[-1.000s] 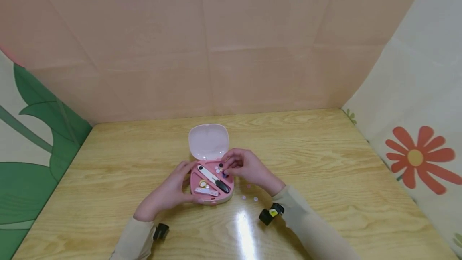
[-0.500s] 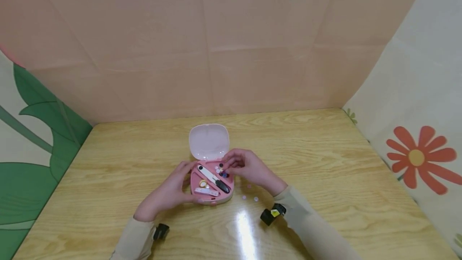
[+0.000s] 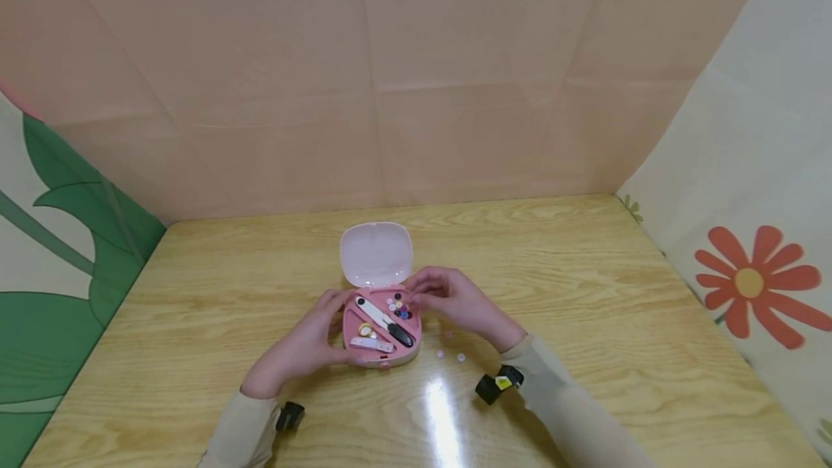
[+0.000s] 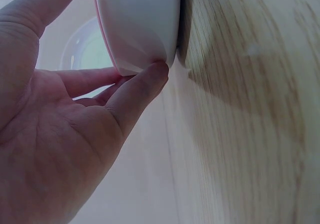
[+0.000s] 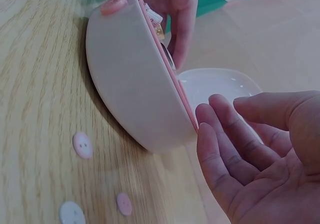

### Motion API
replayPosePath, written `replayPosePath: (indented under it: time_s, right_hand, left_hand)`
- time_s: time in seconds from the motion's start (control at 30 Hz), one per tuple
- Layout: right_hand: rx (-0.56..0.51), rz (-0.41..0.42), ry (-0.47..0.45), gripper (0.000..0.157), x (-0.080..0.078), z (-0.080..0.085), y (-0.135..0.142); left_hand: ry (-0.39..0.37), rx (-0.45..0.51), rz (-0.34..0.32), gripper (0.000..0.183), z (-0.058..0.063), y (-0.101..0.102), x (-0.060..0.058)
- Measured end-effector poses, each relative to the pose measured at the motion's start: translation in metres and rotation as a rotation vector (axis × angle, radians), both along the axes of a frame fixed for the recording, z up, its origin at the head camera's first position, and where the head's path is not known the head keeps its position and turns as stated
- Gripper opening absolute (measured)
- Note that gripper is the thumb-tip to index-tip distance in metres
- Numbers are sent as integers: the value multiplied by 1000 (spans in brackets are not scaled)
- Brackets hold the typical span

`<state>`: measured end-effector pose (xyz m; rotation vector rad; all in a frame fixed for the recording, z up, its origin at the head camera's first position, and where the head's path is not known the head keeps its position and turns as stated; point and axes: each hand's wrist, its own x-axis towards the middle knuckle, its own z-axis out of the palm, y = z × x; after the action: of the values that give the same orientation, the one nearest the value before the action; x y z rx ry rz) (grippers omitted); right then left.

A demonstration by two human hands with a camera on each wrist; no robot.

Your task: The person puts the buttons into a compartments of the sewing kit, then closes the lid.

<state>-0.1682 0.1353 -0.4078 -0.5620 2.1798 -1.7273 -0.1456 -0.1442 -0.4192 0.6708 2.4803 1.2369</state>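
Note:
A pink sewing box (image 3: pixel 351 328) stands on the table with its pale translucent lid (image 3: pixel 375 255) raised behind it. My left hand (image 3: pixel 310 338) grips the box from the left, thumb at the front and fingers round the back; in the left wrist view the fingertips press its white wall (image 4: pixel 140 24). My right hand (image 3: pixel 455 302) is at the right rim, fingers relaxed and loosely bent, nothing seen between them. Coloured buttons (image 3: pixel 399 307) lie in the right compartment. A white and black tool (image 3: pixel 386 321) fills the slanting middle slot; a white strip (image 3: pixel 371 344) and a gold-rimmed ring (image 3: pixel 365 329) sit front left.
Several loose buttons lie on the wooden table (image 3: pixel 552 273) right of the box, among them a pink-rimmed button (image 5: pixel 83 145), a small pink button (image 5: pixel 124 204) and a white button (image 5: pixel 72 213). A plain cloth backdrop (image 3: pixel 390 92) hangs behind the table.
My right hand has drawn back slightly to the right, its fingers leaving the button compartment, where more buttons now show. The left hand and the box have stayed in place.

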Motion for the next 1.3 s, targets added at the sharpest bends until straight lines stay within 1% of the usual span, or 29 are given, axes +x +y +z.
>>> replayPosePath:
  time_s: [0.17, 0.3, 0.5, 0.63, 0.83, 1.3]
  right_hand:
    - [33, -14, 34, 19, 2, 3, 7]
    - [70, -32, 38, 20, 4, 5, 14]
    - [126, -33, 18, 20, 6, -1, 30]
    - [154, -10, 25, 20, 7, -5, 40]
    - [152, 34, 17, 19, 10, -8, 48]
    - [154, 66, -23, 25, 14, -19, 57]
  left_hand:
    - [2, 5, -3, 99, 1, 1, 1]
    - [1, 4, 2, 99, 3, 1, 2]
    - [-10, -11, 13, 100, 3, 1, 2]
    - [-5, -24, 18, 100, 2, 2, 2]
    - [-2, -25, 15, 102, 2, 2, 1]
    - [-8, -20, 13, 101, 2, 2, 0]
